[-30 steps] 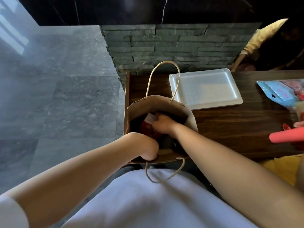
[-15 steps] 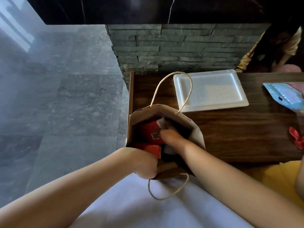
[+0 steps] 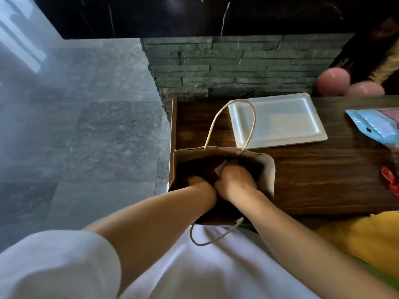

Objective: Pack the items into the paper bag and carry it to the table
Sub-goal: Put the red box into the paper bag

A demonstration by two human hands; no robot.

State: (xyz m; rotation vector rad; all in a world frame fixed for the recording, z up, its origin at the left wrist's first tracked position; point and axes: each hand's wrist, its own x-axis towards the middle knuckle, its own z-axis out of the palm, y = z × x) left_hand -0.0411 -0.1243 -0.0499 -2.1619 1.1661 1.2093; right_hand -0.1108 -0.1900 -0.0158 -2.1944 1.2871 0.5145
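Paper bag [image 3: 267,169] stands open at the near left corner of the wooden counter [image 3: 323,175], near handle [image 3: 216,236] flopped toward the person, far handle [image 3: 231,124] upright. Both hands are down inside the bag: left hand [image 3: 199,184] pushed deep, fingers hidden, so its grip cannot be told; right hand [image 3: 235,180] curled over a red-and-white item [image 3: 220,169], apparently pressing or seating it. Packing looks underway, not finished. Past the bag, white tray [image 3: 278,121] lies bare. To the right of the bag, well apart, blue packet [image 3: 373,126] and a red thing [image 3: 390,180] sit unpacked, possibly left to load. Carrying the bag is not yet started.
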